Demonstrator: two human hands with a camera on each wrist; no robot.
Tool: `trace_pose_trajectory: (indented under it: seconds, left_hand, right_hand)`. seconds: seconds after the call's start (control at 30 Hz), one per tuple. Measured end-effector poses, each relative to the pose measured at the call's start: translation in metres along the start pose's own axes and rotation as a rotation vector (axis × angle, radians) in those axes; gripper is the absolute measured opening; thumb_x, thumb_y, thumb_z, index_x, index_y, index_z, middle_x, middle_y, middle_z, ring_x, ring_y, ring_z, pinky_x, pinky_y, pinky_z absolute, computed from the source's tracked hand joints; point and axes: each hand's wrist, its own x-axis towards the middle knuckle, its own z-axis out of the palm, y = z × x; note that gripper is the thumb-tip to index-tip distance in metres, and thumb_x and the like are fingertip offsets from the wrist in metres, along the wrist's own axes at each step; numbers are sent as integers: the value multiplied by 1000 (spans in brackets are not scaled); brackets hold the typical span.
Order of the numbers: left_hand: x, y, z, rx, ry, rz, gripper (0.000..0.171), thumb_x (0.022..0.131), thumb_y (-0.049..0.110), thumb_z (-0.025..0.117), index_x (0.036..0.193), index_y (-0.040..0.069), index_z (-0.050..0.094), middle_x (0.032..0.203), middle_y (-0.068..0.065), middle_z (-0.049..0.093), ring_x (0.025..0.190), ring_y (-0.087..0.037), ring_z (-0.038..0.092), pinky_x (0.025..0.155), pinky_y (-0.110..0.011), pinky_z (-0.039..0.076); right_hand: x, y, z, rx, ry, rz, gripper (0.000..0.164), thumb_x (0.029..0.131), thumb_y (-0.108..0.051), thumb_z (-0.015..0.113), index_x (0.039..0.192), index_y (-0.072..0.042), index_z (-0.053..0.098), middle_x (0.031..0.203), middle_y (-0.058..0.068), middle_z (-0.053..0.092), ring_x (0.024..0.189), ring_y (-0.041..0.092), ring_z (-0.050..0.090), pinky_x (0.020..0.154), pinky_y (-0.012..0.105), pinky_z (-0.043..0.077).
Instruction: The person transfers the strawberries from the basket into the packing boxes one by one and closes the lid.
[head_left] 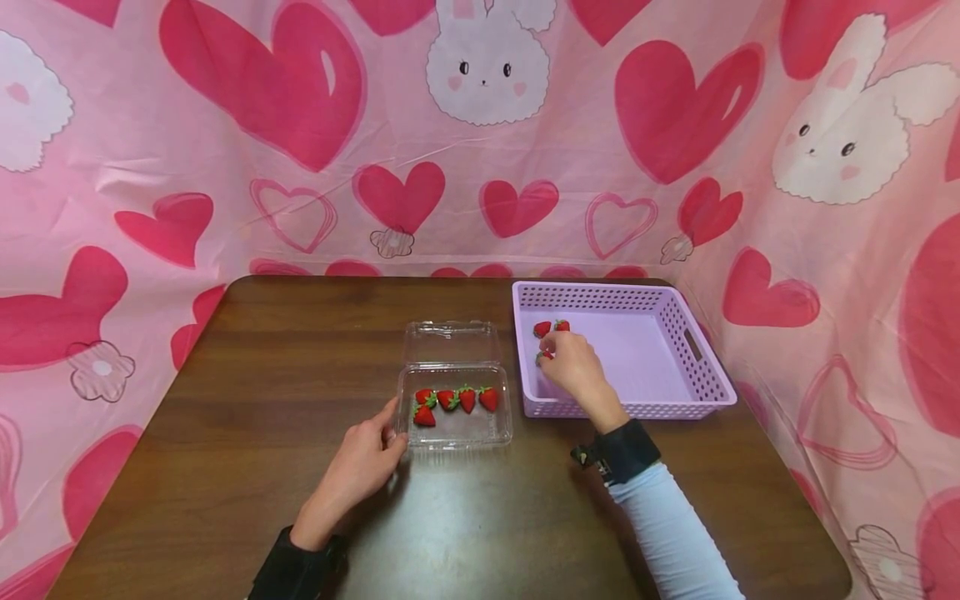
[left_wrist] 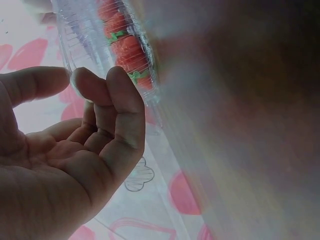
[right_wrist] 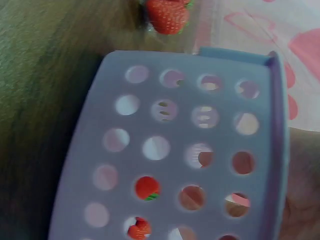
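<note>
A clear plastic clamshell box [head_left: 456,437] lies on the table with its lid folded back. Several strawberries [head_left: 467,400] sit inside, mostly in a row. The left hand [head_left: 362,458] pinches the box's left rim between thumb and index finger; the left wrist view shows this grip close up. Over the left part of a lilac basket [head_left: 630,410], the right hand [head_left: 576,363] has its fingertips on a strawberry [head_left: 545,357], pinching it. Two more strawberries [head_left: 542,329] lie just beyond that hand. In the right wrist view the basket's perforated wall [right_wrist: 140,125] hides most of the hand.
The brown wooden table [head_left: 315,358] carries the box at its middle and the basket to the right. A pink cloth [head_left: 480,158] with hearts and rabbits hangs behind and at the sides. Each wrist wears a black band [head_left: 630,452].
</note>
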Motion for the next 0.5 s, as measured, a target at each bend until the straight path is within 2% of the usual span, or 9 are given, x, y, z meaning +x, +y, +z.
trace_pose_trajectory:
  seconds: [0.5]
  left_hand:
    - [0, 1, 0, -17, -18, -21, 69, 100, 10, 65, 163, 4, 36, 77, -8, 53, 60, -20, 51, 51, -28, 40]
  right_hand:
    - [5, 15, 15, -19, -71, -21, 31, 88, -8, 73, 116, 4, 72, 100, 20, 72, 86, 37, 61, 85, 52, 53]
